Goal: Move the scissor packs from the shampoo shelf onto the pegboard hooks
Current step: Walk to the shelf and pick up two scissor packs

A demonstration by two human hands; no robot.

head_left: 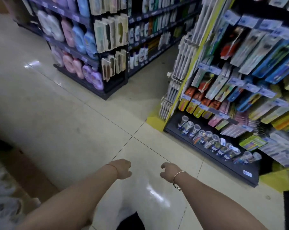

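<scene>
My left hand (123, 169) and my right hand (167, 171) hang in front of me over the tiled floor, both empty with fingers loosely curled and apart. The shampoo shelf (140, 45) stands far ahead, up the aisle, filled with bottles. A pegboard display (250, 77) on the right carries many hanging packs of small goods on hooks. The picture is blurred, and I cannot pick out any scissor packs for certain. Neither hand touches a shelf or a pack.
A dark shelf unit (77, 47) with pink, blue and purple bottles stands ahead on the left, combs hanging on its end. Clear cups (211, 140) line the pegboard unit's base shelf. Cardboard boxes (24, 171) and bags sit at the left. Glossy tiled floor (74, 122) lies between.
</scene>
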